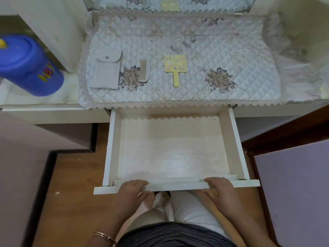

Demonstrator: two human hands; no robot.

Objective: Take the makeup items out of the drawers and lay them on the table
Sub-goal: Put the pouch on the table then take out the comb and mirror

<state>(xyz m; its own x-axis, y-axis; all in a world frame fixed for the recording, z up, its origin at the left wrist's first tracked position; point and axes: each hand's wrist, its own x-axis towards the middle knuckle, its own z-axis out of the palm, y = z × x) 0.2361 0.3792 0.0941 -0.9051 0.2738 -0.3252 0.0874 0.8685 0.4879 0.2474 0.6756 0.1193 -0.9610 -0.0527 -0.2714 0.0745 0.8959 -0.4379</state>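
Drawer (175, 154) stands pulled out and looks bare, left hand (130, 190) and right hand (218, 188) curled over its front edge; pouch (106, 71), comb (143, 70) and hand mirror (175, 68) lie on the table's quilted cloth (231, 50) (apparently this drawer is finished), so next probably means pushing it shut squarely.

the white drawer (175, 154) stands pulled out below the front edge of the table (53, 114), its pale wood-grain floor bare. both hands grip its front panel: the left hand (131, 191) near the panel's left end, the right hand (219, 190) near its right, fingers curled over the top edge. a thin bangle (104, 236) circles the left wrist. on the quilted table cover (204, 56), toward its left edge, lie a grey snap pouch (106, 72), a small comb (144, 70) just beside it, and a yellow hand mirror (175, 67) near the middle. a blue container (26, 63) sits at the table's left end.
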